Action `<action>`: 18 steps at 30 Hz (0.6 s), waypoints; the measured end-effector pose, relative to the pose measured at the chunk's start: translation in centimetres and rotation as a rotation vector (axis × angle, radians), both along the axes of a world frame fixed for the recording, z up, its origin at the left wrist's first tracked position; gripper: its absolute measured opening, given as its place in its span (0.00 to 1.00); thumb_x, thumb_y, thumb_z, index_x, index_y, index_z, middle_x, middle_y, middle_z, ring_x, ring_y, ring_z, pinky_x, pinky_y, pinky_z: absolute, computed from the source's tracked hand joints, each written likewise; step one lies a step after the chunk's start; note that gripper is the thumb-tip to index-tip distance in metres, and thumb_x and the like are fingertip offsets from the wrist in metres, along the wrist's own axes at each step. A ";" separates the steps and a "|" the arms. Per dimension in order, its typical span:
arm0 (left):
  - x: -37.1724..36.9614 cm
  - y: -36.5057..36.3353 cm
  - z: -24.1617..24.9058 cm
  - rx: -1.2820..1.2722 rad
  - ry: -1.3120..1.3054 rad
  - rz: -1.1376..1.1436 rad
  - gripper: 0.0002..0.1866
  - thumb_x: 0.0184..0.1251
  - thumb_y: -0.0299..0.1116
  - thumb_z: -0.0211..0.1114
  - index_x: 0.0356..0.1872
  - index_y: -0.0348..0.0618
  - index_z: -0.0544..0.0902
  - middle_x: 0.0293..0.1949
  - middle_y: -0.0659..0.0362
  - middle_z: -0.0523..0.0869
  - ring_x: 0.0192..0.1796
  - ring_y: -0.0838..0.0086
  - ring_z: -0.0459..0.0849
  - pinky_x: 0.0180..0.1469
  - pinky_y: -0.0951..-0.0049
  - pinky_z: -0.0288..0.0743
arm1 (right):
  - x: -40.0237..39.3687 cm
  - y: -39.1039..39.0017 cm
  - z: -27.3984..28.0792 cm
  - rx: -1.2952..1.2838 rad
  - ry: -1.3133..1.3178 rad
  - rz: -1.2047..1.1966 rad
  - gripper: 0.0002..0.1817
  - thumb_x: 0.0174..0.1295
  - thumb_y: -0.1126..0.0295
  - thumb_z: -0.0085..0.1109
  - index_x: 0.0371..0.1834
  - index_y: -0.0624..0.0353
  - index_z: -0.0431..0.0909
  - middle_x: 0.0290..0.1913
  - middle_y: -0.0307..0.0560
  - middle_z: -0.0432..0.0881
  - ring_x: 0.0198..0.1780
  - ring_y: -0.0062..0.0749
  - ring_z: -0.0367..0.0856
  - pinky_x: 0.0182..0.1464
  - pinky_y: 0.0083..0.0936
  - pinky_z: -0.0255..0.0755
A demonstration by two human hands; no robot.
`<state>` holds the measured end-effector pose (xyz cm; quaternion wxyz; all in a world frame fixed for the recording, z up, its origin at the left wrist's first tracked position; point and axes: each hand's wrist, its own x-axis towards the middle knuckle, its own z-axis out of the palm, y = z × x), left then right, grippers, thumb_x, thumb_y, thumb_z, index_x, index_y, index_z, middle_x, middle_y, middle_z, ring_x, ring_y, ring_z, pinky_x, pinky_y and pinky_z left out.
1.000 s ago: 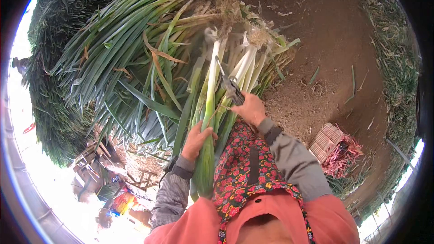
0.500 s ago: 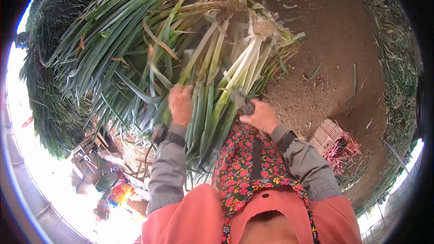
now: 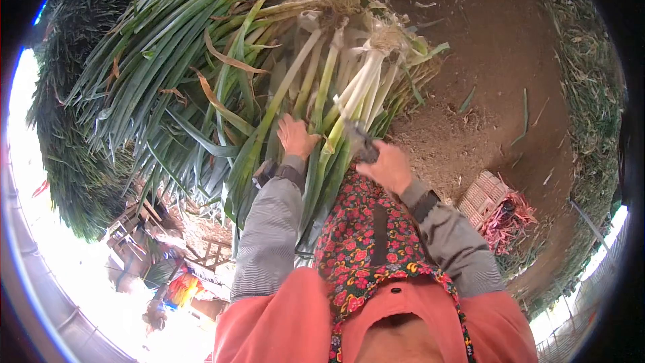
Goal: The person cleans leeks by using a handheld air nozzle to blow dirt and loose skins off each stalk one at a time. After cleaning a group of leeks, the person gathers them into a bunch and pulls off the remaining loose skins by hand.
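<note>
Brown soil (image 3: 497, 87) spreads along the right of my view, with a woven basket (image 3: 482, 199) down near the apron (image 3: 363, 242). Long leeks (image 3: 168, 50) heap across the upper left of that ground, by the heap's right edge giving way to white stalks (image 3: 366, 87). Their long axis slants from roots (image 3: 386, 39) far from me down to green leaves near the lap. I see the right hand (image 3: 392, 168) closed around a blurred, dark-handled tool (image 3: 363, 145), just beside these stalks and nearer them than the left hand (image 3: 295, 136), which touches neighboring leeks; whether it grips any, I cannot tell.
</note>
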<state>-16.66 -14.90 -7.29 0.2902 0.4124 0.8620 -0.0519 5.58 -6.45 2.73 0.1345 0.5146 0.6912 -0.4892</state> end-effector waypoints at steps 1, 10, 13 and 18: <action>0.4 -0.3 0.3 0.008 -0.012 -0.009 0.25 0.40 0.45 0.76 0.41 0.42 0.86 0.52 0.49 0.70 0.58 0.51 0.68 0.60 0.54 0.64 | 0.2 -0.7 1.7 -0.021 -0.045 0.116 0.31 0.42 0.49 0.66 0.47 0.57 0.80 0.37 0.62 0.84 0.42 0.55 0.84 0.47 0.46 0.78; 1.5 -2.2 4.6 0.168 -0.024 -0.111 0.21 0.49 0.41 0.70 0.42 0.39 0.81 0.39 0.49 0.79 0.51 0.54 0.73 0.54 0.54 0.65 | -1.0 -1.5 1.6 0.069 0.088 -0.045 0.29 0.42 0.51 0.67 0.47 0.56 0.80 0.32 0.60 0.84 0.38 0.57 0.84 0.43 0.47 0.77; 1.4 -2.4 5.7 0.274 -0.013 -0.006 0.15 0.53 0.39 0.65 0.39 0.41 0.80 0.36 0.46 0.82 0.45 0.53 0.76 0.52 0.55 0.66 | 1.3 -2.4 6.0 -0.011 0.067 0.075 0.29 0.43 0.51 0.67 0.47 0.56 0.79 0.32 0.59 0.84 0.38 0.56 0.84 0.43 0.48 0.77; 2.5 -2.3 5.2 0.103 -0.048 -0.061 0.14 0.56 0.38 0.61 0.37 0.38 0.80 0.35 0.44 0.81 0.45 0.53 0.77 0.51 0.57 0.67 | 0.7 -2.0 3.4 0.018 0.098 0.001 0.30 0.42 0.52 0.68 0.48 0.58 0.79 0.33 0.61 0.84 0.39 0.55 0.85 0.43 0.46 0.77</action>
